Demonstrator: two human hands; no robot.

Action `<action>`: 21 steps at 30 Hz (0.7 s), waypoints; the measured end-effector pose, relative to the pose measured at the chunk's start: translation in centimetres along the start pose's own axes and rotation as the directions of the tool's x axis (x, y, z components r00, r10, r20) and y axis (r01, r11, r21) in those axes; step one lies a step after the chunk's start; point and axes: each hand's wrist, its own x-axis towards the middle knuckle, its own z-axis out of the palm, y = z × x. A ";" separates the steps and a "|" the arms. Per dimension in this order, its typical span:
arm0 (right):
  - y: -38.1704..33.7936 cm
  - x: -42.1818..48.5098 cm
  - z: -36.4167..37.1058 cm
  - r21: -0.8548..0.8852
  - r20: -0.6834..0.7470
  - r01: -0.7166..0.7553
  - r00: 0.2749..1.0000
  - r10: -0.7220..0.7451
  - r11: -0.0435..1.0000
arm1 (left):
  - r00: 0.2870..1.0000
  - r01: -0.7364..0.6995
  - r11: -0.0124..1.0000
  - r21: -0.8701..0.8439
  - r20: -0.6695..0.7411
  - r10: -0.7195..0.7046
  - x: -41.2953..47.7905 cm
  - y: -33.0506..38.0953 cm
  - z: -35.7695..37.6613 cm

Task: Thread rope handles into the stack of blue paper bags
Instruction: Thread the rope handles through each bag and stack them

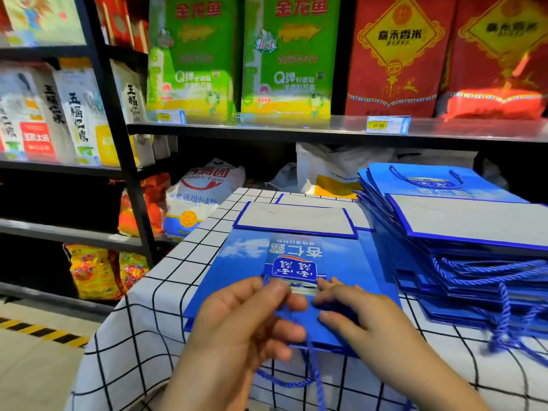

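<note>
Now pinching blue rope (pixel 316 381) in left hand (pixel 243 318), just over near edge of blue bag (pixel 237 262) lying flat, long axis running away; pressing it down with straight-fingered right hand (pixel 355 310) close beside; rope tail trailing bodyward.

One wide-angle head-worn view looks forward and down, close above the checked table (pixel 139 336) at its near edge, facing stocked shelves (pixel 296 130) past the far edge.

Bright even light, motion blur throughout, wide-angle bending at the edges.
</note>
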 end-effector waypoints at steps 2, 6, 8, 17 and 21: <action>0.0 0.0 -0.5 0.305 0.005 -0.061 0.998 0.063 0.951 | 0.998 0.008 0.998 -0.066 0.060 -0.004 0.5 0.3 1.6; -0.2 -0.7 -2.1 0.619 0.116 -0.154 0.988 0.105 0.770 | 0.996 -0.026 0.992 -0.124 0.087 0.037 2.1 0.2 3.4; -0.4 -1.0 -2.6 0.595 0.193 -0.164 0.979 0.058 0.787 | 0.996 -0.034 0.985 -0.171 0.074 0.047 3.0 0.1 4.0; -1.2 -0.2 -3.7 0.655 -0.063 -0.169 0.959 0.276 0.737 | 0.980 -0.169 0.898 0.407 0.167 0.109 4.5 -1.9 2.3; -2.3 1.2 -4.0 0.655 -0.136 -0.117 0.954 0.268 0.747 | 0.932 -0.276 0.713 0.644 0.362 0.034 4.1 -2.5 2.1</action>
